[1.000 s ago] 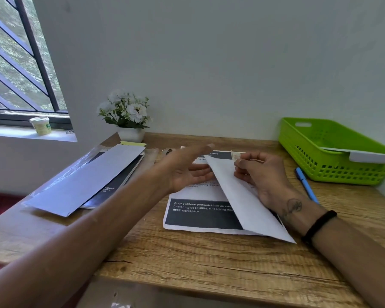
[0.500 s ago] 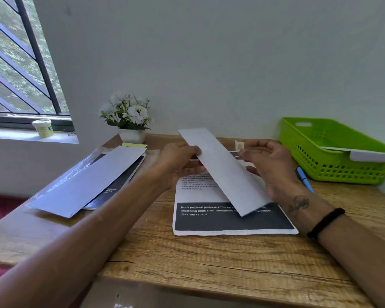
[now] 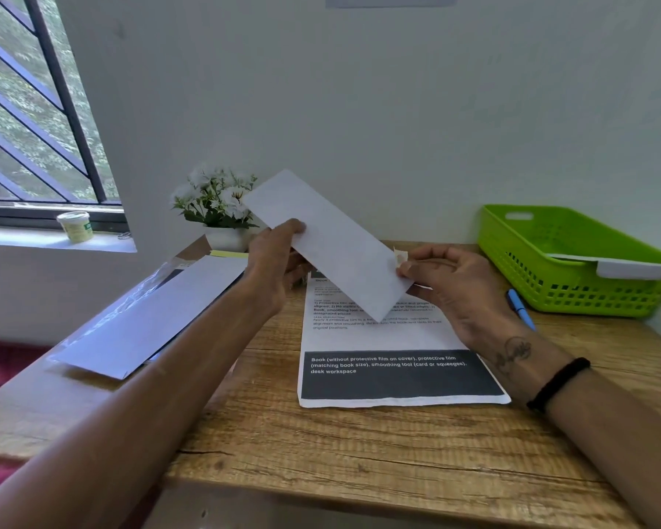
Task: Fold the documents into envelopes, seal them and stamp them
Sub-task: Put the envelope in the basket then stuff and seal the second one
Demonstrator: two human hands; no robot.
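A long white envelope (image 3: 329, 242) is held in the air above the desk, slanting from upper left to lower right. My left hand (image 3: 273, 261) pinches its left edge, thumb on the front. My right hand (image 3: 451, 288) grips its lower right edge and also holds a small pale stamp (image 3: 400, 256) between the fingertips. Below them a printed document (image 3: 390, 349) with a black band of white text lies flat on the wooden desk (image 3: 321, 448). A second white envelope (image 3: 149, 318) rests at the left on a dark book.
A green plastic basket (image 3: 573, 261) stands at the right with a white envelope across its rim. A blue pen (image 3: 519, 309) lies beside it. A white flower pot (image 3: 222, 211) sits at the back by the wall. A small jar (image 3: 75, 225) is on the windowsill.
The envelope has been lifted off the document and raised higher and to the left, held by both hands. The document beneath is now fully exposed.
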